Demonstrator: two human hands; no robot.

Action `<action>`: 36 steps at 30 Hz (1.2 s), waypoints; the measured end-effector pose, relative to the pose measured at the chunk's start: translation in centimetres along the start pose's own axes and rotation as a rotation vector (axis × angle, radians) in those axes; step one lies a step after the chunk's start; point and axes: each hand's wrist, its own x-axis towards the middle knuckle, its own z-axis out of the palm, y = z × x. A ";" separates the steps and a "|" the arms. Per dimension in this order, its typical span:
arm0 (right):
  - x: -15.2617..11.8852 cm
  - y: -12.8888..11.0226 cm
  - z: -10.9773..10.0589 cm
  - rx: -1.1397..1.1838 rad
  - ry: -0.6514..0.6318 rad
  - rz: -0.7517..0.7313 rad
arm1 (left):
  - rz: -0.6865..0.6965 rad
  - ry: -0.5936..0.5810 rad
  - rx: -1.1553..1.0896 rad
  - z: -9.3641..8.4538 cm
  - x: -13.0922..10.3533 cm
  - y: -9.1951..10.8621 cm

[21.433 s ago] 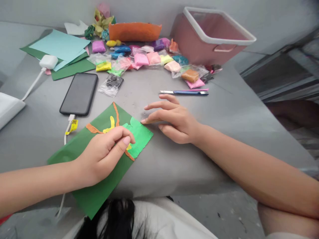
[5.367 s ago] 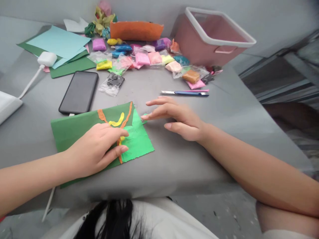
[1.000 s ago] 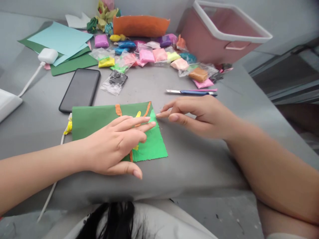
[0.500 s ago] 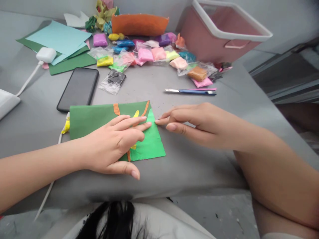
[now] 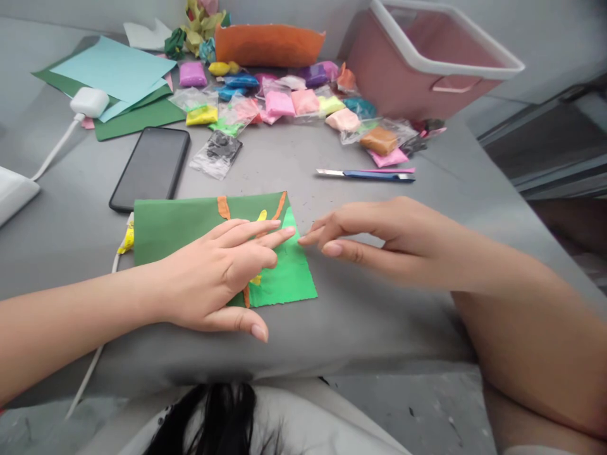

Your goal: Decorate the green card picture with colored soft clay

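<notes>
A dark green sheet of paper lies before me, with a bright green layer covering its right end. Orange strips and yellow pieces are stuck on it, partly hidden by my fingers. My left hand rests flat across the sheet, fingers spread and thumb out over its front edge. Just off the right edge of the bright green layer, my right hand hovers with fingers extended and slightly bent, its index fingertip close to that edge. Nothing shows in either hand.
A craft knife lies beyond my right hand, a phone behind the sheet's left. Bagged clay packets, coloured papers, an orange piece and a pink bin stand behind. A white cable runs at left.
My right hand has shifted slightly right and down, its index fingertip drawing back from the paper's edge. The left hand stays on the sheet; its index finger reaches a little farther.
</notes>
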 end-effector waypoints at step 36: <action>1.6 1.8 2.7 -0.121 0.151 -0.226 | -0.073 -0.093 -0.074 -0.5 0.4 0.3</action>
